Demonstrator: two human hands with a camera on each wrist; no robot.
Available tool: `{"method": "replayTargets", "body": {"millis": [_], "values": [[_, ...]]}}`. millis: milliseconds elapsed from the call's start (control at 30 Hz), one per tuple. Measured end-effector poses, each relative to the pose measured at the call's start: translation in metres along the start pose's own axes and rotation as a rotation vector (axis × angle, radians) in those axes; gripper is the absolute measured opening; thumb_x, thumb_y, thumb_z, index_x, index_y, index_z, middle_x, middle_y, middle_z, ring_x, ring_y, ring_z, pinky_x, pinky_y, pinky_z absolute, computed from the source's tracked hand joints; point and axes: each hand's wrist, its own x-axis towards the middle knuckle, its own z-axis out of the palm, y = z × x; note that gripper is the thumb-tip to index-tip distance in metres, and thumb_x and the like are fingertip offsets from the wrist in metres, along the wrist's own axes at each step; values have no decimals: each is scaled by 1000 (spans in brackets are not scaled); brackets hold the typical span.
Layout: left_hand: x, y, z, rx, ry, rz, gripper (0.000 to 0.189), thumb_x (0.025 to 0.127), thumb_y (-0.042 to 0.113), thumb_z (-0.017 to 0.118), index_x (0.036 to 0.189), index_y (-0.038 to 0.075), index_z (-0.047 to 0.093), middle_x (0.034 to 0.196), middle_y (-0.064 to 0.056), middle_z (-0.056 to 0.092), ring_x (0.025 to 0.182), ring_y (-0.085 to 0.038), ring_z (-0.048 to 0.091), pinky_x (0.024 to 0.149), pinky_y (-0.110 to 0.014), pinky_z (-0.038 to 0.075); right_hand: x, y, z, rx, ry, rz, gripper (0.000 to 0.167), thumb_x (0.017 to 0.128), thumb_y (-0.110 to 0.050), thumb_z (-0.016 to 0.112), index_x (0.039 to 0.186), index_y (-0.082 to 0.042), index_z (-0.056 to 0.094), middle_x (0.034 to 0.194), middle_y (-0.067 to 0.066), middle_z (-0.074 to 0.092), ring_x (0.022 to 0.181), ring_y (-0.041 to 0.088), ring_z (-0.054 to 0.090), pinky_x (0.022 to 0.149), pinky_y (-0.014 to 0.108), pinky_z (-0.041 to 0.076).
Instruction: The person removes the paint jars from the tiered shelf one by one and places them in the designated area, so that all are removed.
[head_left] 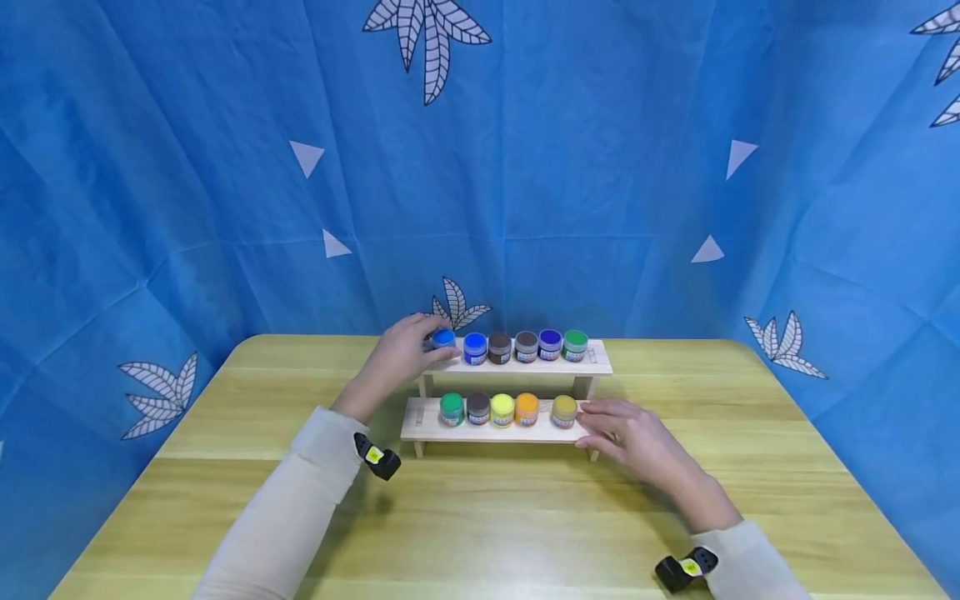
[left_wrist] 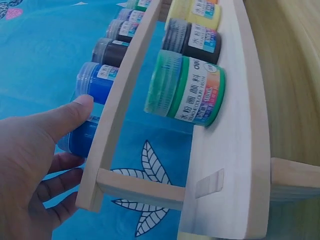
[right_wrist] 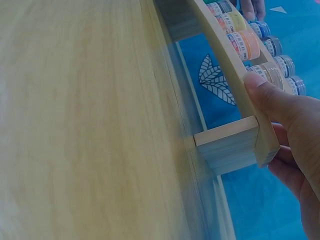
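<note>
Left hand [head_left: 399, 357] pinched a blue jar [head_left: 444, 338], another jar [head_left: 475, 348] close beside; right hand [head_left: 632, 437] was at a mustard jar [head_left: 563, 411], grip unclear.

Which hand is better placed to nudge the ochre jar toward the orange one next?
Right hand, probably: it's beside the ochre jar, while the left hand grips a blue jar at the left end of the upper shelf.

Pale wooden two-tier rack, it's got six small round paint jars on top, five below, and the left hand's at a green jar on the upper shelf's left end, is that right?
Not quite. The small round paint jar at the left hand is blue, not green, as the head view shows. The counts and the place, the upper shelf's left end, are right.
</note>
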Motion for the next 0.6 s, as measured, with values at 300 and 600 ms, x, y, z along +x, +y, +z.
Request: {"method": "replayTargets", "body": {"millis": [300,600], "values": [[-6,-8,-3,-178,-8,-48,47,91,40,70,130,17,60,119,-4,62,104,-24,61,90,-43,52,0,0,1,2,1,6,41,80,-33,79,114,-9,74,120,6,68,111,27,63,92,46,51],[-14,-20,-5,-235,34,-36,46,90,40,71,130,18,62,122,-2,63,107,-23,58,92,-45,50,0,0,2,-5,17,-6,41,79,-32,80,112,-9,75,118,7,69,109,28,64,91,46,52]]}}
